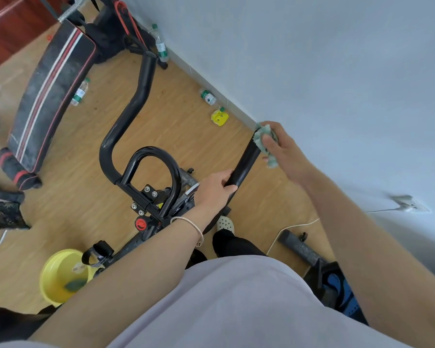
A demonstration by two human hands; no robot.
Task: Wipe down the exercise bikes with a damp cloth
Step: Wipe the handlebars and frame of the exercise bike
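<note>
A black exercise bike (pixel 151 197) stands below me, its handlebars spreading left and right. My left hand (pixel 215 189) grips the lower part of the right handlebar grip (pixel 245 162). My right hand (pixel 283 149) holds a pale green cloth (pixel 265 141) bunched around the outer tip of that same grip, close to the wall. The left handlebar (pixel 133 106) curves away toward the far floor, untouched.
A yellow basin (pixel 60 277) with water and a second cloth sits on the wooden floor at lower left. A padded bench (pixel 50 96) lies at the left. Plastic bottles (pixel 207 96) and a yellow object (pixel 219 118) lie along the wall. Another machine (pixel 319 262) stands at right.
</note>
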